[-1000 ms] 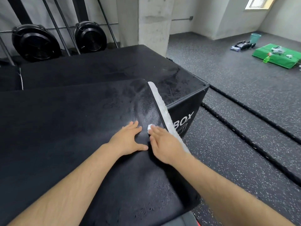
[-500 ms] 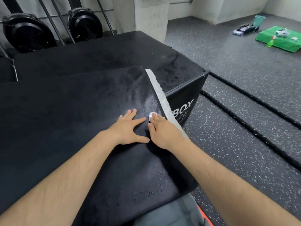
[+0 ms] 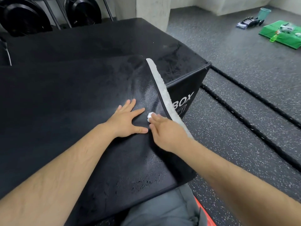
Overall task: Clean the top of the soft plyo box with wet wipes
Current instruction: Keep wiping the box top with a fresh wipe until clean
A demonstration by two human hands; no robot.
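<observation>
Your left forearm enters from the lower left. Your left hand (image 3: pixel 128 120) lies palm down on the black, matte, faintly grained top of the soft plyo box (image 3: pixel 65 103). It rests to the left of the white fuzzy strip (image 3: pixel 164 93) that lines the box's right edge. The fingers are straight and spread wide, with the thumb splayed toward the strip, and they hold nothing.

The small, white, crumpled wet wipe (image 3: pixel 150 115) sits on the box top between the left index finger and the strip, nearer the strip but apart from it. Only its far end shows, because the rest lies under your right fingertips.

Your right hand (image 3: pixel 166 132) enters from the lower right, back upward, just left of the strip. Its fingers are straight and close together, laid flat over the wipe and pressing it onto the surface. Motion blur hides finer detail at the fingertips.

Right of the strip stands a lower black box (image 3: pixel 184 101) with white "BOX" lettering on its side. Further right of the strip lies dark speckled rubber floor (image 3: pixel 228 152), crossed by thick black ropes (image 3: pixel 236 116).
</observation>
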